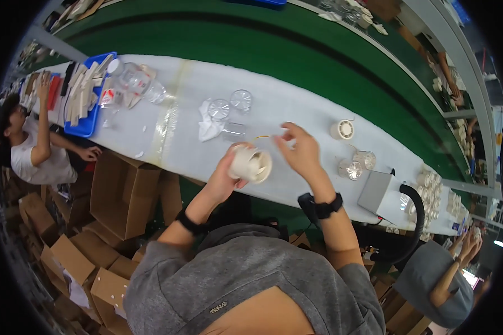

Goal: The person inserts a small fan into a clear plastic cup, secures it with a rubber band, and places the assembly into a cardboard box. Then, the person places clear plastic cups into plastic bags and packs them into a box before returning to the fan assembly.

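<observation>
My left hand [222, 180] is wrapped round a white cylindrical plastic housing [241, 163] at the table's near edge. The housing tilts toward me, and fan-like blades show inside its round mouth. Just beyond it, a thin yellow-and-red wire [261, 137] sticks out over the table; where it attaches is hidden. My right hand [303, 149] hovers to the right of the wire, fingers apart and nothing visible in them. Behind the housing lie a clear plastic cup [235, 132], two clear ribbed round pieces [218, 109] and a crumpled white cloth [209, 128].
Another white fan housing [343, 129] and clear round parts [350, 168] stand to the right, beside a grey box [376, 192] and a black hose [416, 206]. A blue tray [89, 120] and a co-worker [36, 139] are left. Cardboard boxes [120, 195] crowd the floor.
</observation>
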`<state>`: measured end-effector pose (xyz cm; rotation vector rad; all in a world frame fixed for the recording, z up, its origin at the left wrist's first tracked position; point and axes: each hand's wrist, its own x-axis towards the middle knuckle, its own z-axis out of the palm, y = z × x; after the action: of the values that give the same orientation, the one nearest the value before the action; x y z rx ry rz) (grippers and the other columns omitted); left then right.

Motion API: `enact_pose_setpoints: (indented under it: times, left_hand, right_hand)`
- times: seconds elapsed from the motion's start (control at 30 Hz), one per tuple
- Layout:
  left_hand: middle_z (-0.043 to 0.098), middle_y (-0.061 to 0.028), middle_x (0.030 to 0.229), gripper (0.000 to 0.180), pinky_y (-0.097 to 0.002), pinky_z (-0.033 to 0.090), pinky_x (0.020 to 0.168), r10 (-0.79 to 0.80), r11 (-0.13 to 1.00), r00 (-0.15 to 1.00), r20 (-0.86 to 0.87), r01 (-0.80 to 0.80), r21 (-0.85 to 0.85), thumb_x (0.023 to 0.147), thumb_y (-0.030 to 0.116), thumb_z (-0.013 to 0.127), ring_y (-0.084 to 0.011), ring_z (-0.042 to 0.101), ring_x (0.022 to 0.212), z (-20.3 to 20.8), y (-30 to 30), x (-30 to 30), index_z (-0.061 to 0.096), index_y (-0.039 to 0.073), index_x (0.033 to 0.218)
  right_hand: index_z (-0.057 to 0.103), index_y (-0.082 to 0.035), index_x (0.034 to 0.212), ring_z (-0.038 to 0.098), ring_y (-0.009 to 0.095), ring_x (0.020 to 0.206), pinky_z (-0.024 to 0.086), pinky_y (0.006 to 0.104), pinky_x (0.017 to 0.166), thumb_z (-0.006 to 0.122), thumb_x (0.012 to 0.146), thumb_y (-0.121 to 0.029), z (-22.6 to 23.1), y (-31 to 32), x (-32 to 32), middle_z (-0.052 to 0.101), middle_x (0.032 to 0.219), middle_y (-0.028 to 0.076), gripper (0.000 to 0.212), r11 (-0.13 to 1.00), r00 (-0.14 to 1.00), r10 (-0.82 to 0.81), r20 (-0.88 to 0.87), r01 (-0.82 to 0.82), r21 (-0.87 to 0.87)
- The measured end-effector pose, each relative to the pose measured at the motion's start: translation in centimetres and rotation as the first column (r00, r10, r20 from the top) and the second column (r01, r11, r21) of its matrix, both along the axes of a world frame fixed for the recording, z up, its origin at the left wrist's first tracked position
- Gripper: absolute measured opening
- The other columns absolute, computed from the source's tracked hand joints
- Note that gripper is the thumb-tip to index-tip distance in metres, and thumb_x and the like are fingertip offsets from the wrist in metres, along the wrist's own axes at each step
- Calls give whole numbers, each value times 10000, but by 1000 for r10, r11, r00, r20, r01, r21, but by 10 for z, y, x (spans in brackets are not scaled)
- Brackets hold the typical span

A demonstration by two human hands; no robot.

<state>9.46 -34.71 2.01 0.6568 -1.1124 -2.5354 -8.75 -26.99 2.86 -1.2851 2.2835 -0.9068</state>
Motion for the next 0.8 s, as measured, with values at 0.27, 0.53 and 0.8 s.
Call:
enact_pose_setpoints:
  times: [0.27, 0.53, 0.8]
  left_hand:
    - [516, -137, 956, 534, -303, 413, 760, 269, 952, 954, -132, -242, 189, 855, 400, 215, -219, 523, 854, 35, 22, 45, 358, -29, 1140]
    - [520, -196, 972, 544, -309, 442, 718, -156, 942, 988, -11, 152, 300, 852, 405, 227, -248, 521, 861, 23, 80, -10, 408, -40, 1108]
    - [543, -232, 895, 446, -341, 474, 601, -679, 327, 674, -291, 633, 702, 834, 355, 265, -281, 554, 679, -54, 247, -84, 476, -3, 995]
  right_hand:
    - [445, -13, 1071, 543, 257, 778, 446, 330, 653, 631, 664, -360, -45, -50, 50, 539, 868, 155, 567, 955, 892, 290, -348, -246, 164]
    - [343, -22, 1173, 517, 252, 885, 470, 346, 649, 652, 631, -210, 17, 181, 7, 505, 977, 164, 651, 882, 145, 305, 941, 331, -337]
    - [344, -22, 1140, 515, 306, 911, 472, 378, 703, 705, 560, -191, 20, 397, 129, 489, 1002, 207, 704, 646, 116, 311, 943, 702, -299]
